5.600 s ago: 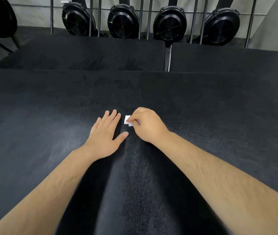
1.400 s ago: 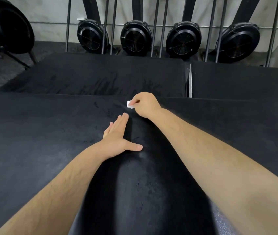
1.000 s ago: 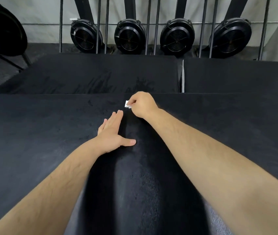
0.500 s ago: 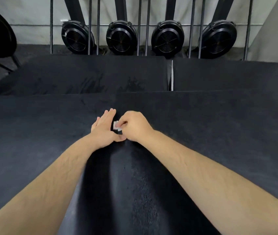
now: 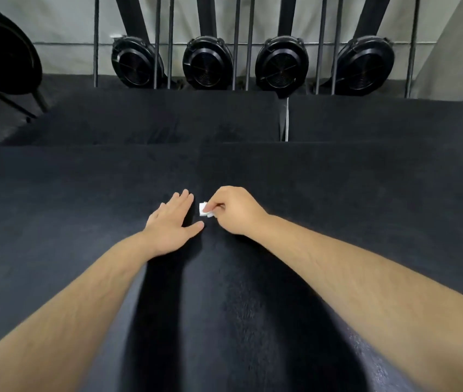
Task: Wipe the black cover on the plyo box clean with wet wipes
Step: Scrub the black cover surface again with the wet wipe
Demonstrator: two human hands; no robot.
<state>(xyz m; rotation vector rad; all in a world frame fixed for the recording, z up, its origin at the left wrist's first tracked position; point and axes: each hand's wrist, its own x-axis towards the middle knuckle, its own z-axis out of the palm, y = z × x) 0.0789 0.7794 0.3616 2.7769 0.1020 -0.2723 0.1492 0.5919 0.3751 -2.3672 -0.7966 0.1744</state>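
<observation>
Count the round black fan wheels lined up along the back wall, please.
4, side by side at the wall: leftmost wheel, second wheel, third wheel, rightmost wheel. More could lie outside the frame.

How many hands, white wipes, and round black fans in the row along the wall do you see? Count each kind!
Hands: 2
White wipe: 1
Round black fans in the row along the wall: 4
Total: 7

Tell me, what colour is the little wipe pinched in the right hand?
White. The wipe shows best in the head view, pinched by the right hand.
</observation>
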